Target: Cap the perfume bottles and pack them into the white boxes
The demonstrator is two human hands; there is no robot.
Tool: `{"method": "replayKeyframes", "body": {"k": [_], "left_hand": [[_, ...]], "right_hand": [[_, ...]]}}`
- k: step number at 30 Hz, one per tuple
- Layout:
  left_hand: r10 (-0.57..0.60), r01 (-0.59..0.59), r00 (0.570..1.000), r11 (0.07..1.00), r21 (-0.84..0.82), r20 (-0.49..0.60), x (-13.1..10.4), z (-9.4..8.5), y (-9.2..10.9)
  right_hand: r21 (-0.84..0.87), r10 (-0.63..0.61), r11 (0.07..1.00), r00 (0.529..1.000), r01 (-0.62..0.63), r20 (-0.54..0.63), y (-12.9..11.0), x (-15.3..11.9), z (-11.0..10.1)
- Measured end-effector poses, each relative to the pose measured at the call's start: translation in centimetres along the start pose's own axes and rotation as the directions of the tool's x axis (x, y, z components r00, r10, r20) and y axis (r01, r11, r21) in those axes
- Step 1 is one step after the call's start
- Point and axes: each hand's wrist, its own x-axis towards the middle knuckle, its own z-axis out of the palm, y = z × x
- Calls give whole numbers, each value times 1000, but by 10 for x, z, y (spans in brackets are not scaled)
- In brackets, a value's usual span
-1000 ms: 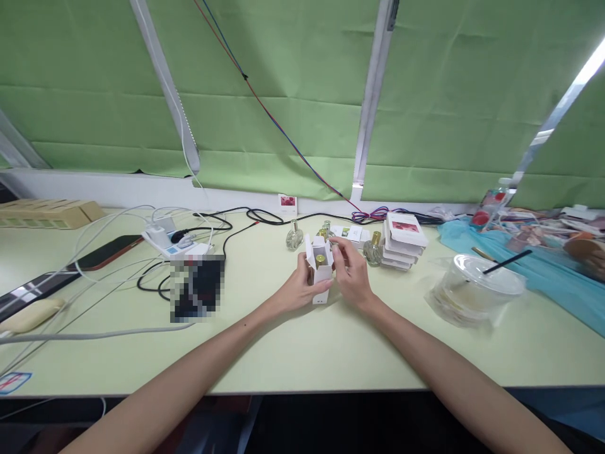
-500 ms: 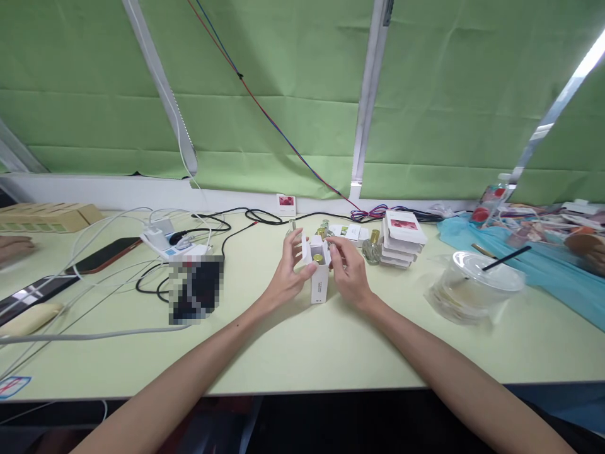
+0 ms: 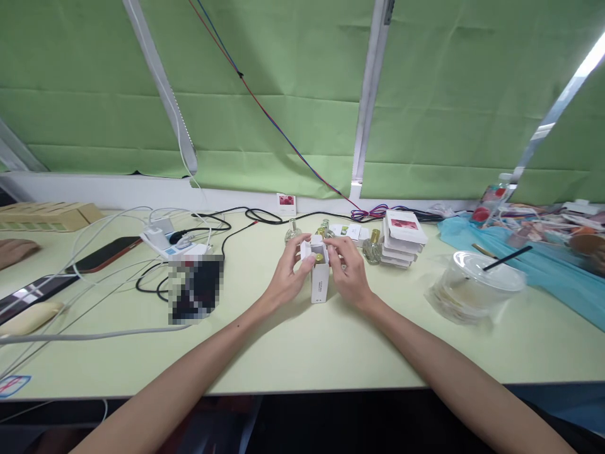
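Note:
A small white carton stands upright on the table with its top flaps up. Inside its mouth shows the gold cap of a bottle, whose body is hidden by the carton. My left hand grips the left side and flap of the carton, thumb at the front edge by the cap. On the right flap, my right hand pinches with thumb and fingers. Just behind the hands are glass perfume bottles, one clear bottle at the left and a gold-capped bottle at the right.
A stack of white cartons stands right of my hands, near a lidded plastic cup with a black straw. Leftward lie a power strip, tangled cables and phones. Another person's hand rests at the far left.
My left fingers have come down from being spread and closed in on the carton's left flap. My right hand has barely moved. The carton stays in place.

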Motion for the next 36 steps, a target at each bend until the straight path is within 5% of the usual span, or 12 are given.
{"method": "replayKeyframes", "body": {"k": [12, 36], "left_hand": [[21, -20, 999, 999, -33, 25, -2, -1, -5], [55, -52, 997, 997, -48, 58, -4, -1, -6]], "right_hand": [[73, 46, 996, 999, -47, 21, -1, 0, 0], [318, 304, 887, 942, -334, 140, 11, 7, 2]]}}
